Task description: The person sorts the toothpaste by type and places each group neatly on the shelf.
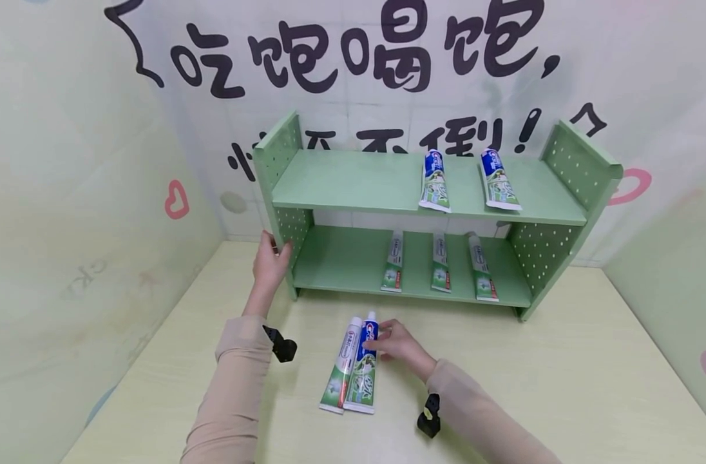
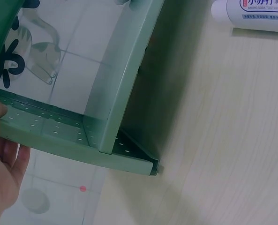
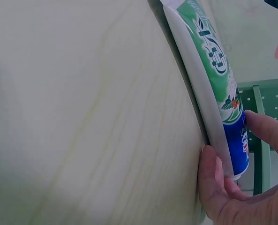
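My left hand [image 1: 270,261] grips the left side panel of a green two-tier shelf [image 1: 341,183]; in the left wrist view its thumb lies over the panel's edge, with the fingers [image 2: 10,157] outside. Below the shelf, my right hand [image 1: 402,345] holds a blue-and-green toothpaste tube [image 1: 362,374] near its capped end. The right wrist view shows thumb and fingers on either side of this tube [image 3: 218,89]. A white-and-green toothpaste tube [image 1: 341,367] lies against its left side on the table.
On the upper tier lie two blue-and-green tubes, a left one [image 1: 435,180] and a right one [image 1: 500,180]. Three white-and-green tubes lie on the lower tier, including a middle one [image 1: 440,261]. Walls with black lettering enclose the pale wooden table [image 1: 562,386].
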Tool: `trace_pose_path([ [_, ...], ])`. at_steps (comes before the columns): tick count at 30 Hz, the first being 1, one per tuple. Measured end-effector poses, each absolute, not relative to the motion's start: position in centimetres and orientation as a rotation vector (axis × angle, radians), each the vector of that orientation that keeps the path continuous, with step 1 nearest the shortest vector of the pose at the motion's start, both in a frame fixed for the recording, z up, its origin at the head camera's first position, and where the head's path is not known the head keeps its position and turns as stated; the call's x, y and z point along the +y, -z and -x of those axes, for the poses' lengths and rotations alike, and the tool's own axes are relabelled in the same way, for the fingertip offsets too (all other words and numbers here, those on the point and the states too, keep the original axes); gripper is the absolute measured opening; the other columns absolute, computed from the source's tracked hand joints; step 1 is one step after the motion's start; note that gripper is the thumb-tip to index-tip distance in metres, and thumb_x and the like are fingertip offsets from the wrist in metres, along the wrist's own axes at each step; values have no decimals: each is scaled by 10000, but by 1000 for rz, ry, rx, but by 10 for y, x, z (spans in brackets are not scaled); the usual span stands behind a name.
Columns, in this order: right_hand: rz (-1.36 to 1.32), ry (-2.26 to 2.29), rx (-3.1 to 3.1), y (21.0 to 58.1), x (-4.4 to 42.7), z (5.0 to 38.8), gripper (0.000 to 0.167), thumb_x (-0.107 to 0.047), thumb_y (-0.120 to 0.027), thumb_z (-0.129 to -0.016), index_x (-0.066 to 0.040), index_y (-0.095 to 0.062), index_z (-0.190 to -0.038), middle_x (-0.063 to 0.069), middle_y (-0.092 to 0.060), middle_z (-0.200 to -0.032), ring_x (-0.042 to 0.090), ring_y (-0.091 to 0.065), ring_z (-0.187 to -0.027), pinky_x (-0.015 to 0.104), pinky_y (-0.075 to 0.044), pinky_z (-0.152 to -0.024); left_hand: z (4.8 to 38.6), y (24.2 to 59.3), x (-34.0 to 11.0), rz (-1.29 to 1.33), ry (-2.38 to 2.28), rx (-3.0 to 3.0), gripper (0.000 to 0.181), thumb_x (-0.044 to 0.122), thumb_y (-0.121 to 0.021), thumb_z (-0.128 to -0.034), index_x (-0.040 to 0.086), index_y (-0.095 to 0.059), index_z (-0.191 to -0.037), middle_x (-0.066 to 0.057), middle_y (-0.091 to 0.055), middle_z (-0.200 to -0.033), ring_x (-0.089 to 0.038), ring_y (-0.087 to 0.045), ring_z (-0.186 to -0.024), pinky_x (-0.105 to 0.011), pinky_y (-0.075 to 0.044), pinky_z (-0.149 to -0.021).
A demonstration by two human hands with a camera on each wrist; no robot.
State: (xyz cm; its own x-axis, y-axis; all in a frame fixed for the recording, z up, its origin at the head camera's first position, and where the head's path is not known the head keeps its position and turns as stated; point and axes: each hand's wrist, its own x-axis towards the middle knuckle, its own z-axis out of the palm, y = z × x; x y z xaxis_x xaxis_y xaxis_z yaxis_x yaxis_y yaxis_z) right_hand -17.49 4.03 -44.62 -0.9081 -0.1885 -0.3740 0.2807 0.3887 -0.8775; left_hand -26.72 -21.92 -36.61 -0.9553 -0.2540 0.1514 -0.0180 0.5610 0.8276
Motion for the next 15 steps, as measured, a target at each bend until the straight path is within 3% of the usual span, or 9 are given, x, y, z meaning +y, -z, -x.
trace_pose_path([
  [15, 41, 1433, 2395, 442, 25, 166, 458, -145, -724, -752, 81, -440, -1031, 137, -557, -846, 165, -560, -648, 263, -518, -541, 267, 365, -218, -215, 1342, -2548, 373, 295, -432, -946, 21, -365, -1189, -206, -503, -1210, -355, -486, -1157, -500, -452, -922],
])
